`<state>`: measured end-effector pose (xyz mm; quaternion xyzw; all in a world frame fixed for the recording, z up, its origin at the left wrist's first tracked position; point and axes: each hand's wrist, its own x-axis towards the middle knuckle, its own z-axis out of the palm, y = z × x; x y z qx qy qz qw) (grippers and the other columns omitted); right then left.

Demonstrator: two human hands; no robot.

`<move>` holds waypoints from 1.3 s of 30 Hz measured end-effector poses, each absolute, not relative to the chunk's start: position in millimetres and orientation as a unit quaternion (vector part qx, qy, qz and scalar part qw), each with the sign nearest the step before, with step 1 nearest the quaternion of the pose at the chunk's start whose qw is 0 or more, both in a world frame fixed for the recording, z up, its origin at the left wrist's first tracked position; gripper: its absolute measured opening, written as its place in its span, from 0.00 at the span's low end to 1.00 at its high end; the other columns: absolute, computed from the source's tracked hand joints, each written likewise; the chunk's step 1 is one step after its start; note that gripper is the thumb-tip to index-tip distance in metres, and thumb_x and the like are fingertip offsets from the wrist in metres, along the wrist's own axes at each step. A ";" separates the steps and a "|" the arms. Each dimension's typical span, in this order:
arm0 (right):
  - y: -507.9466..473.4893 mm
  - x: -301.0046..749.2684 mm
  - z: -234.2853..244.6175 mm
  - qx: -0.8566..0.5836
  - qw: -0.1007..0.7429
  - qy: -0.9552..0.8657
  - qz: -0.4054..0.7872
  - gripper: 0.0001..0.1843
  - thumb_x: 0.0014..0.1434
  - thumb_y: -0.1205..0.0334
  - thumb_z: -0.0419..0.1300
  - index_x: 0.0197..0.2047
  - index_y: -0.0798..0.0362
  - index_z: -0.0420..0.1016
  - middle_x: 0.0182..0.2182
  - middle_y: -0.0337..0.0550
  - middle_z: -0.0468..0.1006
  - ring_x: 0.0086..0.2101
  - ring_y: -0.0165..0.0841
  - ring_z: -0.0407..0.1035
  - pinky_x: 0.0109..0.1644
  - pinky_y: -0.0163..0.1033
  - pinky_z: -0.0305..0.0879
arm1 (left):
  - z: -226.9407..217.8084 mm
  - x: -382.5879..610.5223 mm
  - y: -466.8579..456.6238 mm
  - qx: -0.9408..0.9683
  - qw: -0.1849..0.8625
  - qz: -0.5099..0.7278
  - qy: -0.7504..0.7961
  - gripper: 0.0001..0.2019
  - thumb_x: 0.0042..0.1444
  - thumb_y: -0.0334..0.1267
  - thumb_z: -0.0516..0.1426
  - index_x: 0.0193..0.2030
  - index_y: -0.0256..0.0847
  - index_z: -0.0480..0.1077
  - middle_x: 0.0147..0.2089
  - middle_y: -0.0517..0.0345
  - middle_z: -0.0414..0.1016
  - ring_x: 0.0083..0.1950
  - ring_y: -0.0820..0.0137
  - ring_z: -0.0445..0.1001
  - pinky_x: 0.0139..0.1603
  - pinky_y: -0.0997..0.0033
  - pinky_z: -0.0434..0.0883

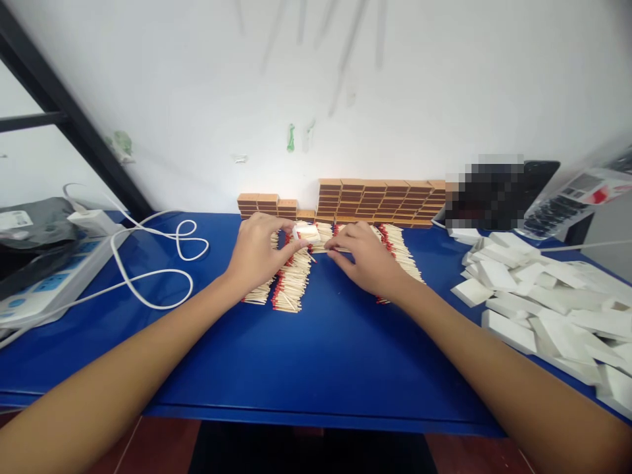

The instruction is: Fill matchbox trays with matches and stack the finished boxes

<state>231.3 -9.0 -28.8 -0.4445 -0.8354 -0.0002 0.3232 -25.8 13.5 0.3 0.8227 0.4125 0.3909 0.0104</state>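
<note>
Head view: small white cardboard tray, grasped by the left hand above rows of red-tipped wooden matches. Right hand, fingers curled among matches; cannot tell whether gripping. Glossy blue tabletop beneath.

On the blue table lie matches (red-tipped), stacked matchboxes, white trays and 1 power strip.
</note>
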 end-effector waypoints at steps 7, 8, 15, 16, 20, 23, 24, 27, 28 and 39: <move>-4.6 230.7 -39.8 -0.437 0.298 -0.849 0.004 0.13 0.73 0.60 0.58 0.48 0.48 0.86 0.43 0.53 0.79 0.48 0.49 0.66 0.55 0.57 0.66 | 0.3 -25.2 12.9 0.824 0.005 0.388 0.413 0.11 0.63 0.50 0.71 0.44 0.47 0.81 0.47 0.57 0.87 0.51 0.55 0.79 0.55 0.52 0.71; -4.6 230.8 -39.5 -0.439 0.295 -0.849 0.003 0.13 0.73 0.60 0.58 0.48 0.48 0.86 0.44 0.53 0.79 0.48 0.49 0.65 0.55 0.57 0.66 | 0.4 -25.0 12.6 0.824 0.005 0.388 0.413 0.11 0.63 0.50 0.71 0.44 0.47 0.81 0.47 0.57 0.87 0.51 0.55 0.79 0.55 0.52 0.71; -3.1 231.7 -38.0 -0.442 0.288 -0.849 0.020 0.09 0.72 0.61 0.60 0.43 0.49 0.82 0.43 0.51 0.79 0.48 0.47 0.66 0.55 0.55 0.65 | 1.1 -24.3 11.7 0.827 0.014 0.381 0.413 0.11 0.63 0.47 0.72 0.45 0.46 0.81 0.47 0.57 0.87 0.52 0.55 0.79 0.57 0.51 0.71; -2.7 231.8 -38.2 -0.443 0.286 -0.849 0.026 0.08 0.72 0.60 0.61 0.41 0.49 0.81 0.42 0.50 0.78 0.48 0.47 0.66 0.54 0.54 0.64 | 1.1 -24.4 11.7 0.827 0.014 0.380 0.414 0.11 0.63 0.47 0.72 0.45 0.46 0.81 0.47 0.57 0.87 0.52 0.55 0.79 0.57 0.51 0.71; -1.8 233.1 -38.8 -0.451 0.264 -0.852 0.027 0.08 0.72 0.60 0.61 0.39 0.49 0.77 0.41 0.50 0.77 0.47 0.47 0.65 0.53 0.53 0.64 | -0.1 -25.0 12.4 0.829 0.012 0.375 0.414 0.12 0.62 0.49 0.72 0.46 0.46 0.81 0.49 0.55 0.87 0.52 0.54 0.79 0.58 0.51 0.71; -2.6 236.5 -35.2 -0.454 0.244 -0.857 0.013 0.09 0.72 0.62 0.59 0.38 0.49 0.76 0.41 0.51 0.76 0.47 0.48 0.65 0.52 0.53 0.64 | -1.4 -25.9 14.2 0.832 0.008 0.373 0.411 0.12 0.62 0.49 0.72 0.46 0.46 0.81 0.48 0.55 0.87 0.52 0.54 0.79 0.57 0.51 0.71; -3.1 238.0 -32.6 -0.455 0.242 -0.857 0.004 0.09 0.72 0.62 0.59 0.38 0.49 0.75 0.40 0.52 0.76 0.46 0.48 0.65 0.51 0.53 0.64 | -1.8 -26.3 14.9 0.833 0.007 0.372 0.410 0.12 0.62 0.49 0.72 0.46 0.47 0.81 0.48 0.55 0.87 0.52 0.54 0.79 0.57 0.51 0.71; -5.3 241.5 -22.2 -0.468 0.272 -0.840 -0.032 0.08 0.73 0.61 0.59 0.39 0.49 0.75 0.40 0.53 0.77 0.46 0.50 0.64 0.52 0.55 0.64 | -3.1 -26.9 16.2 0.836 0.005 0.366 0.409 0.12 0.62 0.49 0.72 0.45 0.46 0.81 0.46 0.54 0.87 0.51 0.54 0.79 0.57 0.51 0.71; -6.4 241.5 -18.6 -0.473 0.293 -0.830 -0.044 0.08 0.73 0.60 0.58 0.39 0.48 0.75 0.41 0.53 0.77 0.47 0.50 0.64 0.53 0.56 0.64 | -3.6 -26.6 16.0 0.837 0.005 0.366 0.407 0.13 0.62 0.49 0.72 0.45 0.46 0.82 0.46 0.54 0.87 0.51 0.54 0.79 0.56 0.51 0.71; -23.9 215.8 -13.6 -0.422 0.366 -0.829 -0.016 0.06 0.75 0.61 0.58 0.42 0.47 0.74 0.44 0.50 0.78 0.48 0.47 0.65 0.54 0.54 0.64 | -6.2 -12.9 0.9 0.858 0.086 0.382 0.332 0.17 0.63 0.56 0.70 0.46 0.46 0.83 0.43 0.55 0.86 0.46 0.59 0.80 0.52 0.55 0.73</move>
